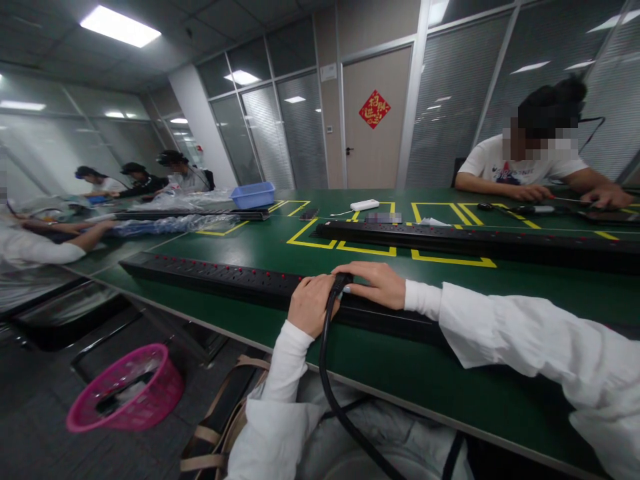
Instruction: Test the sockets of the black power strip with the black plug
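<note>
A long black power strip (220, 275) with a row of red-marked sockets lies along the front of the green table. Over its middle, both of my hands close in on a black plug (342, 280), from which a thick black power cable (327, 373) bends down towards my lap. My left hand (313, 303) grips the plug from the left, its fingers curled and partly hidden. From the right, my right hand (377, 283) pinches the plug between thumb and fingers. The prongs are out of sight, so I cannot tell how far the plug sits in a socket.
Another black power strip (450, 239) lies farther back, near a white device (365, 205) and yellow tape outlines. A blue bin (253, 195) stands at back left. A co-worker (540, 160) sits across at right. On the floor stands a pink basket (160, 393).
</note>
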Demonstrator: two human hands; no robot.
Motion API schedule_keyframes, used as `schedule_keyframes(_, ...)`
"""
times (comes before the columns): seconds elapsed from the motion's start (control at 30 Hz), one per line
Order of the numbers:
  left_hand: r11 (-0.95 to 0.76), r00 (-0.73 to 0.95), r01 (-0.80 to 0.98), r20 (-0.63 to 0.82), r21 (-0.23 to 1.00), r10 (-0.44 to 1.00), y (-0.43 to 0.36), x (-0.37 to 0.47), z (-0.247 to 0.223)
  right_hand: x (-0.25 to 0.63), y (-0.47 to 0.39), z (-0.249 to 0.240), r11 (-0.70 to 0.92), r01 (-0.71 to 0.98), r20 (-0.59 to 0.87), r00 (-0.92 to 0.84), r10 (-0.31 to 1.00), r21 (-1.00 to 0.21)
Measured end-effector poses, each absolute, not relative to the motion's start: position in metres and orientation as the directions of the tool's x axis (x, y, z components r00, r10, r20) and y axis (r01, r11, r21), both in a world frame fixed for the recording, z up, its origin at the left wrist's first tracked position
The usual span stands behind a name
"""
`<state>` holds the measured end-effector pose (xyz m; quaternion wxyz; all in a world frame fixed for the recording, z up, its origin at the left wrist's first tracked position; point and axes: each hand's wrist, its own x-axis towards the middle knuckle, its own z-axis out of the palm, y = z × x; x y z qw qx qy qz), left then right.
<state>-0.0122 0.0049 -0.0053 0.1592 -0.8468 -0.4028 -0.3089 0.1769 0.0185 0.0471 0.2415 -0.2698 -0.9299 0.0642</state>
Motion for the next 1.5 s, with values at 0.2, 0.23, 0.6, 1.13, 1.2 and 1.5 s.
schedule_keyframes(0.2,-0.631,0.481,0.776,0.624,0.025,0.616,0.001,-0.017,0.003,0.192,0.02,0.051,0.849,0.487,0.411,-0.744,0.527,-0.208)
schedule_keyframes(0.23,-0.627,0.473,0.778,0.631,0.028,0.615,0.001,-0.016,0.005,0.194,0.02,0.051,0.852,0.484,0.405,-0.75,0.522,-0.202)
schedule_keyframes(0.6,-0.711,0.565,0.7,0.552,0.073,0.613,-0.002,-0.011,0.007,0.189,0.016,0.051,0.868,0.486,0.41,-0.775,0.481,-0.1)
schedule_keyframes(1.13,-0.703,0.573,0.7,0.489,0.124,0.658,-0.002,-0.012,0.01,0.188,0.01,0.053,0.89,0.454,0.385,-0.813,0.436,-0.048)
schedule_keyframes(1.2,-0.7,0.571,0.703,0.487,0.125,0.661,-0.002,-0.012,0.01,0.188,0.012,0.054,0.887,0.459,0.37,-0.817,0.442,-0.045)
schedule_keyframes(1.5,-0.683,0.562,0.718,0.468,0.134,0.682,-0.004,-0.007,0.013,0.189,0.013,0.057,0.893,0.446,0.338,-0.833,0.439,-0.061)
